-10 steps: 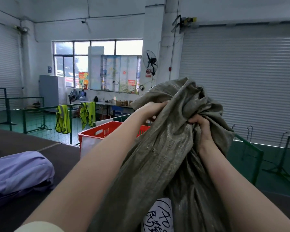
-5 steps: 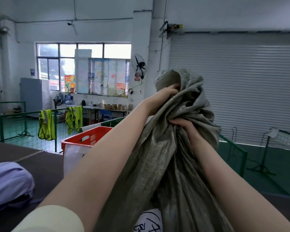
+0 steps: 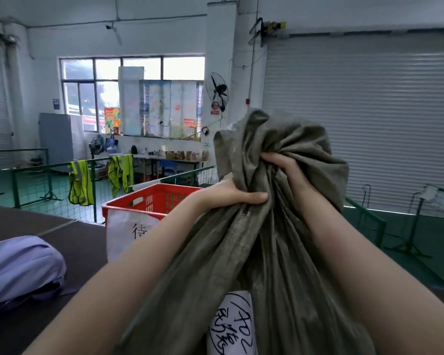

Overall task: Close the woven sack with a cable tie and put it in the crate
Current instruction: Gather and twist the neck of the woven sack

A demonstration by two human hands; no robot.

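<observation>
Both grips hold the gathered neck of the woven sack (image 3: 241, 252), which I see raised above the dark desk (image 3: 69, 242): left hand (image 3: 231, 194) clenched lower, right hand (image 3: 285, 169) clenched above. Red crate (image 3: 149, 201) stands behind, beyond the left forearm.

The bunched olive woven sack (image 3: 254, 239) stands nearest the camera on the dark counter (image 3: 69, 242), the left hand (image 3: 231, 194) and right hand (image 3: 285, 170) closed round its neck; the red slatted plastic crate (image 3: 149, 201) sits behind-left, and a lilac cloth bundle (image 3: 18, 267) lies far left
</observation>
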